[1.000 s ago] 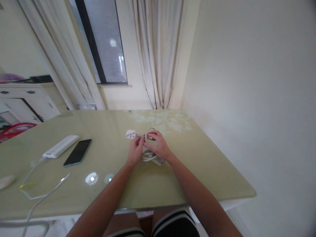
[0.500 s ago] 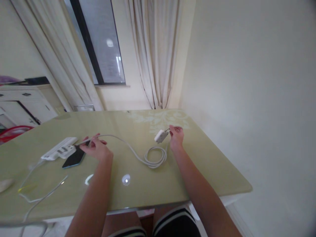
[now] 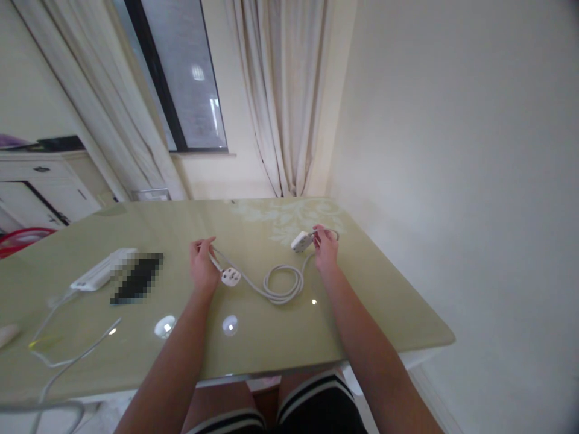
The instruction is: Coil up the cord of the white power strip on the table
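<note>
Round reflections (image 3: 230,326) are caught in the glossy green tabletop (image 3: 380,313). Farther in, a white cord (image 3: 283,298) is laid in a loop; one end is pinched by the left hand (image 3: 203,265) beside a white block (image 3: 231,276), the other by the right hand (image 3: 325,248) beside a second block (image 3: 300,242). Beyond pale leaves (image 3: 305,216) on the tabletop, a dark-framed window (image 3: 187,78) is flanked by curtains (image 3: 283,96).

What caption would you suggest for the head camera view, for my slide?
The left hand and right hand grip a pale cord near its white ends, its middle coiled on the table.
</note>
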A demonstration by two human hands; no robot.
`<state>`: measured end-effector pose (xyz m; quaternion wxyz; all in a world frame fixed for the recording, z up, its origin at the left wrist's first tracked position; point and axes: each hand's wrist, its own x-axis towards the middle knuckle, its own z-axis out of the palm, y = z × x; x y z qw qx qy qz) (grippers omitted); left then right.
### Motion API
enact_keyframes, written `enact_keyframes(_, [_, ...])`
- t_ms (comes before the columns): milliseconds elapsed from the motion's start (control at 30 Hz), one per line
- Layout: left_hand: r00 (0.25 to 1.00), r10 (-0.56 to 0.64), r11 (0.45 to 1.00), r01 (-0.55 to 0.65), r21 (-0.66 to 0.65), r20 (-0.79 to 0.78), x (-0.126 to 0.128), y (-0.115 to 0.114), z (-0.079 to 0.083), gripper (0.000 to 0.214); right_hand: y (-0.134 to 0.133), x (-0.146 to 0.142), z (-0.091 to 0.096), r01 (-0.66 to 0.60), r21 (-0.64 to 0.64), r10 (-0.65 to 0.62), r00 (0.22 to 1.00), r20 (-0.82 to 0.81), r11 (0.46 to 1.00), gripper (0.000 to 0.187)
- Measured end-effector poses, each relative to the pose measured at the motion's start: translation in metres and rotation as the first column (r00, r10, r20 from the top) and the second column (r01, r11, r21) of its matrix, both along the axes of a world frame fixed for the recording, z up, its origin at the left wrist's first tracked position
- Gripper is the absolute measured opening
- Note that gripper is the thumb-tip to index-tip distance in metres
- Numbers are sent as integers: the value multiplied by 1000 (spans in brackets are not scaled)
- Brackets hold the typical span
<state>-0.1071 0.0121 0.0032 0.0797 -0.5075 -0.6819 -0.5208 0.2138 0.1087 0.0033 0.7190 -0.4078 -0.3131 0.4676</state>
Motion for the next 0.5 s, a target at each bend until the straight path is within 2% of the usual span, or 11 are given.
enact_keyframes(100, [998,-1,992,-7,-127,-63,-3,2,-5,39,-1,-4,-1,-7,-7,8,994,109,1000,43])
enact_keyframes(200, [990,127,958,-140,-248,-66,-10,2,-4,40,-1,-6,-3,3,22,-8,975,221,1000,52])
enact_keyframes(300, [966,257,889,-248,-386,-28,-14,0,1,39,-1,-9,-3,3,61,-23,942,336,998,52])
enact_keyframes(367, [950,311,856,-285,-432,-11,-15,-2,4,39,-3,-11,-2,-20,76,-8,936,352,997,50])
enact_keyframes(500, [939,342,851,-298,-432,26,-15,-5,7,37,-8,-14,2,-101,71,79,961,263,992,49])
